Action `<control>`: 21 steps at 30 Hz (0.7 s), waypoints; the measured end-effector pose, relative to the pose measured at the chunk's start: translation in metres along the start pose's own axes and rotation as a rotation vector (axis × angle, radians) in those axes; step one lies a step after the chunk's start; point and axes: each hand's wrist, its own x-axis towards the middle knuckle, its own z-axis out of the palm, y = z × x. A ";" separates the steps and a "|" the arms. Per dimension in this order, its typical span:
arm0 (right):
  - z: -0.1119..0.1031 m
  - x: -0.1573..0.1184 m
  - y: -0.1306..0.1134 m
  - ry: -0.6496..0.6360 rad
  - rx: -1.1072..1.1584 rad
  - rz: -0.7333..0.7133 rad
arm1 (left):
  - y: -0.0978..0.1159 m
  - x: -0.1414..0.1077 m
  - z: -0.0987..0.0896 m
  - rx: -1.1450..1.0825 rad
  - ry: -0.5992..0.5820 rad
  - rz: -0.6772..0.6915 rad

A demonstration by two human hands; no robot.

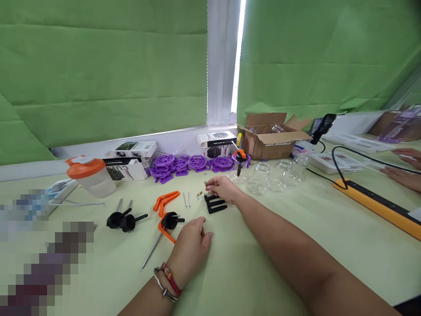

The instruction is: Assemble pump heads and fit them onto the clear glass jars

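My right hand [224,188] reaches across the table with thumb and fingertips pinched on what looks like a small metal spring [205,184]. Below those fingers lie more springs [208,193] and several black plastic handles [217,209]. Tiny brass-coloured fittings [199,193] and two metal pins [187,199] are just left of them. My left hand [194,241] rests on the table, thumb apart from the fingers, seemingly empty. Beside it are an orange arm [166,230] and a black knob-like part [170,220] with a metal rod [151,251]; whether the hand touches them is unclear.
Purple plastic wheels [198,163], product boxes [217,139] and a cardboard box [271,145] line the back. Clear jars [258,184] stand right of centre, an orange-lidded cup [98,180] left. A yellow power strip [378,208] and another person's hands [406,173] are far right.
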 end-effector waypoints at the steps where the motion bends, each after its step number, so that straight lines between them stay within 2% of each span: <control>1: 0.000 0.000 0.001 -0.003 -0.015 -0.016 | 0.000 0.000 0.000 -0.003 0.000 0.001; 7: -0.003 0.000 0.004 -0.016 -0.198 -0.133 | -0.002 0.000 0.000 -0.013 0.000 -0.008; 13: -0.006 -0.003 0.008 -0.022 -0.336 -0.165 | -0.003 0.001 0.002 -0.010 0.009 0.002; 17: -0.013 -0.002 0.007 0.060 -0.443 -0.196 | -0.002 0.001 0.002 -0.010 0.005 0.002; 21: -0.029 0.001 0.009 0.131 -0.534 -0.245 | -0.001 0.001 0.000 -0.013 -0.011 -0.007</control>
